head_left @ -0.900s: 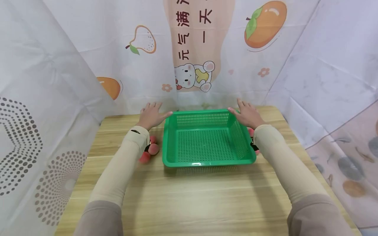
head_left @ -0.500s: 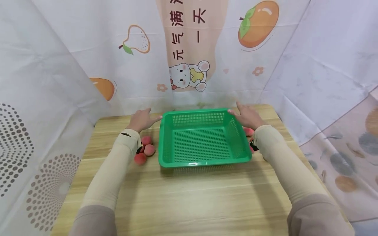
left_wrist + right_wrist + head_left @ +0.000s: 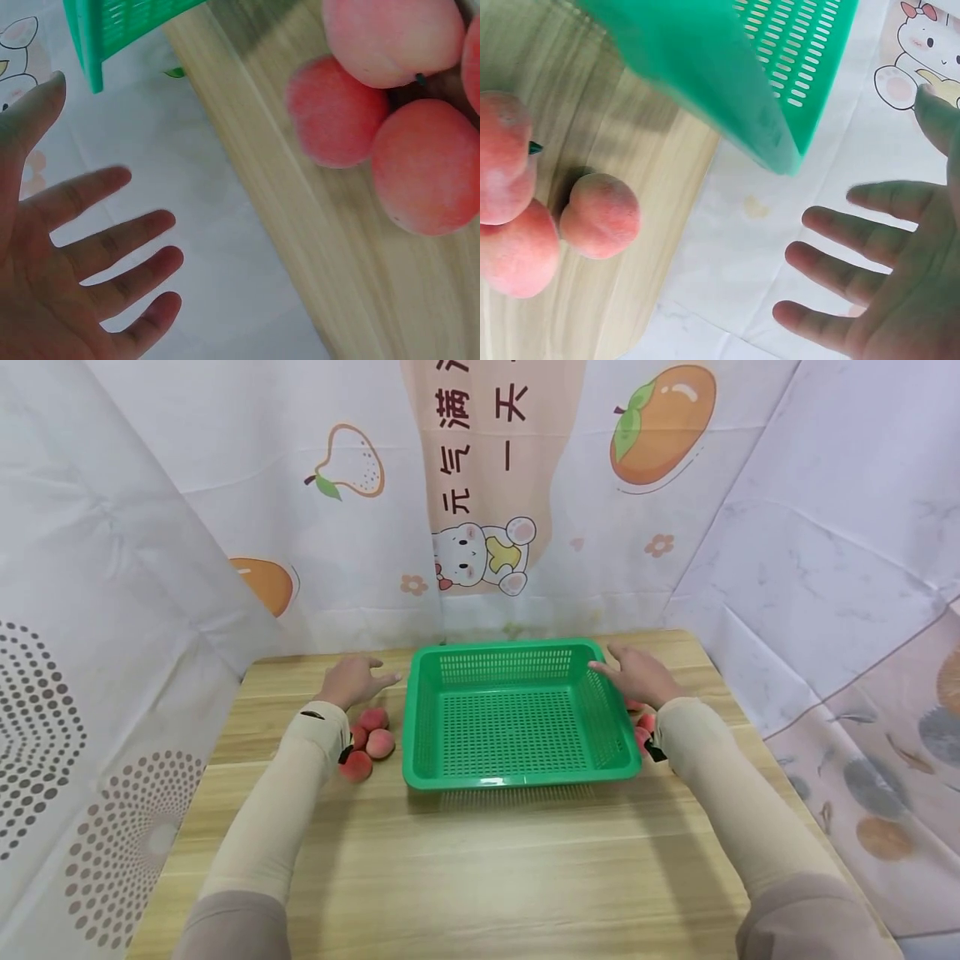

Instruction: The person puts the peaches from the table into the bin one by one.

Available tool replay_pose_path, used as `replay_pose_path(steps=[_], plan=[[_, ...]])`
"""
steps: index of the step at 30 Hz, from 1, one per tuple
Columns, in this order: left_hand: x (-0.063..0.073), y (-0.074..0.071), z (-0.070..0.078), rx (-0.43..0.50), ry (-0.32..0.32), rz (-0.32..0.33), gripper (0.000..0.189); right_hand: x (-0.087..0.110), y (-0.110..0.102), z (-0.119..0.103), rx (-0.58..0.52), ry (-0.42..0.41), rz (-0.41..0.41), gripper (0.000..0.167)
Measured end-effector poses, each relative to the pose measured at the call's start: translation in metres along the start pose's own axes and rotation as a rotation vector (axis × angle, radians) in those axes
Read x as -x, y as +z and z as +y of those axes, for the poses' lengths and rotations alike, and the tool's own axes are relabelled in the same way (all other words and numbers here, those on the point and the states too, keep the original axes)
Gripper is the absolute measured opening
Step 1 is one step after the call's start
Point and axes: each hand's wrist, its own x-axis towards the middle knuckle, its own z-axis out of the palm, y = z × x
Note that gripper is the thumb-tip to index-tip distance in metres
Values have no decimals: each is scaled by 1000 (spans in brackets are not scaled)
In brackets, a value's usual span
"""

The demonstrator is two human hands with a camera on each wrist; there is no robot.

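A green plastic basket point(image 3: 521, 782) with slotted walls sits on the wooden table, and nothing lies in it. My left hand point(image 3: 351, 682) is just off its left end, fingers spread and holding nothing. Below that hand is a cluster of several peaches point(image 3: 380, 743), seen close up in the left wrist view, where one peach point(image 3: 337, 112) is nearest the fingers. At the basket's right end my right hand point(image 3: 642, 677) hovers with fingers apart; its thumb overlaps the rim in the head view. More peaches point(image 3: 600, 216) lie under the right wrist, partly hidden by the sleeve in the head view.
The wooden table point(image 3: 480, 877) reaches back to a printed white curtain point(image 3: 360, 543) close behind the basket. Further cloth point(image 3: 825, 560) encloses the right side, and a dotted cloth point(image 3: 112, 735) hangs on the left.
My left hand has drawn away from the basket's left rim, outward and a little nearer me. The right hand has shifted slightly outward and lower. The basket stays in place; the head view moved slightly.
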Motion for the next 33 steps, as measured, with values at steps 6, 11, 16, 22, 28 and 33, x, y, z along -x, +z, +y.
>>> replay_pose_path(steps=[6,11,16,22,28,33], plan=[[3,4,-6,-25,-5,-32,65,3,5,7,33,-4,19,78],[3,12,-12,-57,-6,-27,61,6,9,11,41,14,9,68],[1,19,-18,-37,-4,-32,53,8,14,16,66,22,-24,65],[2,25,-21,-14,-10,-47,48,10,19,22,68,20,-38,66],[8,29,-22,80,-71,-92,47,12,23,25,78,-4,-12,49],[10,31,-21,97,-106,-105,48,14,25,24,75,-6,3,43]])
